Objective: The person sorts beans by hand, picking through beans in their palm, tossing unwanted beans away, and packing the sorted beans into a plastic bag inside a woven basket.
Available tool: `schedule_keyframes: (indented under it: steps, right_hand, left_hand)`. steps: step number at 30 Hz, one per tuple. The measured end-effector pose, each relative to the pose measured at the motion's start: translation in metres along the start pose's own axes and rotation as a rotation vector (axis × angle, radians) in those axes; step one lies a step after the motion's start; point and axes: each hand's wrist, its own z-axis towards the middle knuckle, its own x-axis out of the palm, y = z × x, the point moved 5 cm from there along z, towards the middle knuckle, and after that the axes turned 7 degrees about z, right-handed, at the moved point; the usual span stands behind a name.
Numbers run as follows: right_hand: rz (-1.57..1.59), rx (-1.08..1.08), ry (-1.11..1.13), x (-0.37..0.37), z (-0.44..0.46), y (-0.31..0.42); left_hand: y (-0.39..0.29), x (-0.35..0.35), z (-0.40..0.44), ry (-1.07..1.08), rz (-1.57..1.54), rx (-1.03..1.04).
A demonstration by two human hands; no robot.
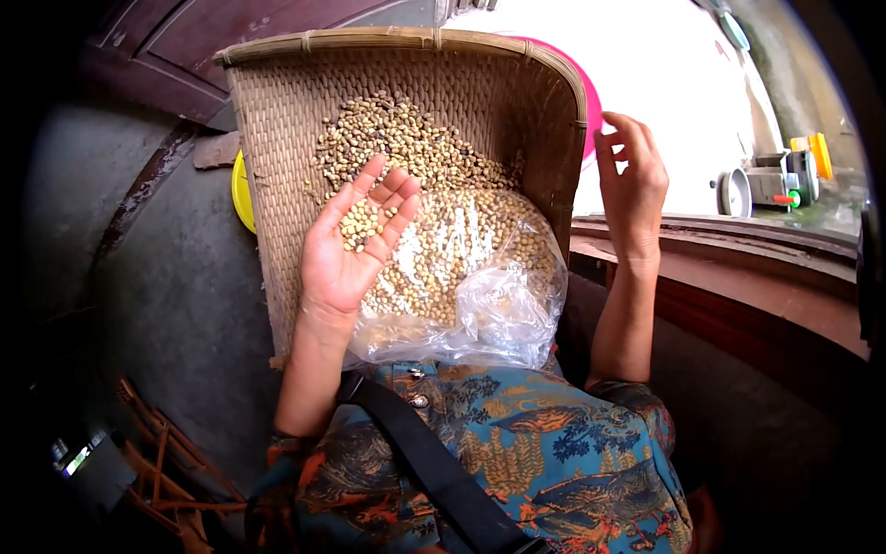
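My left hand (340,254) is palm up and cupped, with a small heap of pale yellow-green beans (360,224) resting in it. Below and beyond it stands a woven bamboo basket (268,138). Loose beans (397,134), mixed yellow-green and dark brown, are spread over the basket's floor. A clear plastic bag (508,300), full of similar beans, lies in the near half against my lap. Off the basket's right side, my right hand (635,180) is raised, its fingers curved and the thumb a little apart from them. Nothing shows between those fingertips.
A pink rim (591,102) shows behind the basket and a yellow one (242,194) at its left. A wooden sill (738,268) runs along the right, with a small machine (771,185) beyond it in bright light. A wooden chair (166,452) stands lower left.
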Motion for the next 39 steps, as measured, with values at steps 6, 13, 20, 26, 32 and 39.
schedule_keyframes:
  steps: [6,13,20,26,32,39]
  right_hand:
    - [0.2,-0.072,0.056,0.017,-0.019,0.034]
    - [0.422,-0.103,0.258,0.044,-0.04,0.07]
    - [0.399,-0.092,0.418,0.066,-0.051,0.079]
    - [0.379,-0.138,0.443,0.07,-0.047,0.091]
    - [0.55,-0.169,0.391,0.076,-0.045,0.119]
    - [0.683,0.001,0.43,0.09,-0.049,0.113]
  left_hand:
    - [-0.006,0.0,0.002,-0.042,0.022,0.06]
    - [-0.003,-0.003,0.001,-0.038,-0.041,0.063]
    - [-0.015,-0.013,-0.006,-0.047,-0.084,0.16]
    - [-0.013,-0.013,-0.008,-0.058,-0.055,0.174]
    - [-0.005,0.001,-0.007,0.033,-0.069,0.13]
    - [0.002,0.007,-0.007,0.089,-0.015,0.092]
